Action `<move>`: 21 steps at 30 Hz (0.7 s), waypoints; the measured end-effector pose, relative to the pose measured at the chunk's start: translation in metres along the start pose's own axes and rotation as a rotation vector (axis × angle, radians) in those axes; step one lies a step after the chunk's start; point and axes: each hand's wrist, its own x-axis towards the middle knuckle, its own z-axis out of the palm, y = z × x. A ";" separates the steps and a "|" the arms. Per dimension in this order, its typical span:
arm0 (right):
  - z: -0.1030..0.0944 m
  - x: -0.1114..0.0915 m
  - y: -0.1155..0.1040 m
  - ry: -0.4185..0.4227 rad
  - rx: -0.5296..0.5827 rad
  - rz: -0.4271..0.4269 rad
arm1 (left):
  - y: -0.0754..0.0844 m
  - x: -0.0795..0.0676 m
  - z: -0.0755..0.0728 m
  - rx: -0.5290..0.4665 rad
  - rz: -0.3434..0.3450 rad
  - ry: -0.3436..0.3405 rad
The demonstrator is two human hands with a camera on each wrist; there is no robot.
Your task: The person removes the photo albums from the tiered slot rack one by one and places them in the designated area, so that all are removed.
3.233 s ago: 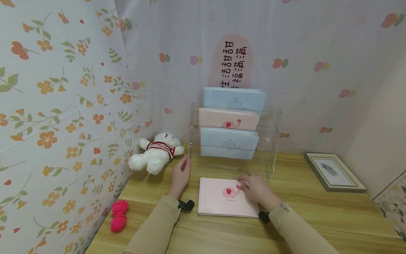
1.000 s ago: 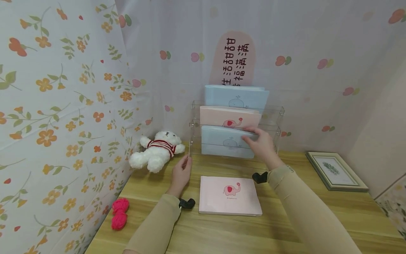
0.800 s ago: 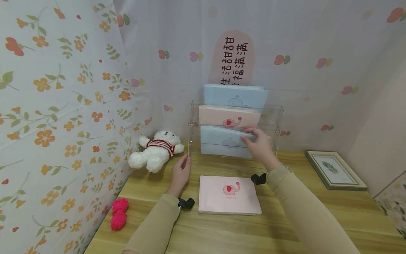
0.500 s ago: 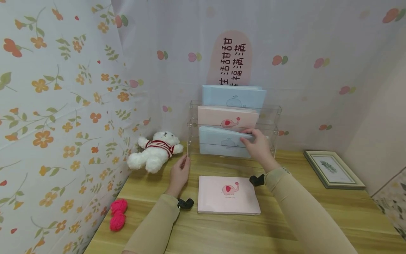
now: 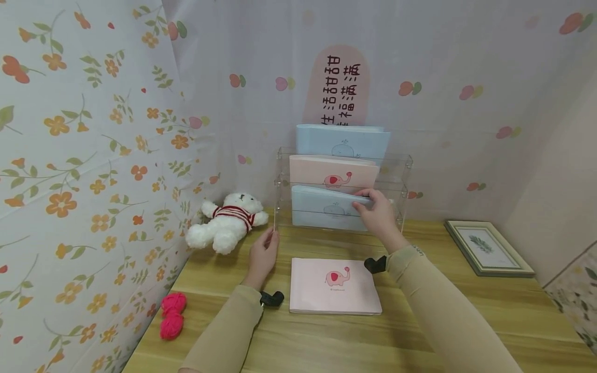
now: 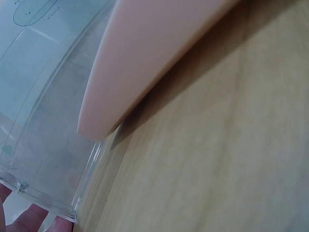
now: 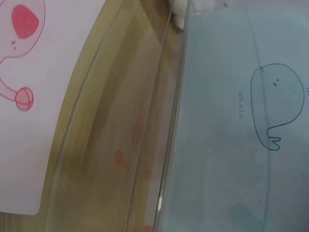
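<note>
A clear acrylic rack stands upright on the wooden table, bearing three booklets in tiers. At the top is a blue whale booklet, below it a pink elephant booklet, and lowest another blue whale booklet, its whale upright sideways in the right wrist view. My right hand pinches the upper right corner of this lowest one. The left hand grips the rack's left side edge; in the left wrist view its fingertips show behind the clear panel. Before the rack, another pink elephant booklet lies flat.
A white teddy bear in a striped sweater lies left of the rack. Pink yarn sits near the table's left edge. Toward the right lies a framed leaf picture. Printed curtains hang behind and at left.
About three seconds ago my right hand was on the pink booklet on the table; it has since risen to the lowest blue booklet and stays there. The left hand keeps its place.
</note>
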 end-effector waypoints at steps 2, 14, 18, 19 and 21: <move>0.000 0.000 -0.001 0.007 0.006 0.004 | 0.003 -0.001 -0.002 -0.010 -0.012 -0.013; 0.008 -0.006 -0.003 0.154 0.055 0.007 | 0.007 -0.006 -0.001 -0.015 -0.024 -0.020; 0.004 -0.006 -0.008 0.208 0.055 -0.031 | 0.008 -0.005 -0.002 -0.004 -0.031 -0.011; 0.002 -0.006 -0.010 0.219 0.056 -0.040 | 0.007 -0.005 -0.002 -0.002 -0.027 -0.008; -0.003 -0.007 -0.016 0.240 0.072 -0.062 | 0.006 -0.003 -0.002 -0.003 -0.017 -0.005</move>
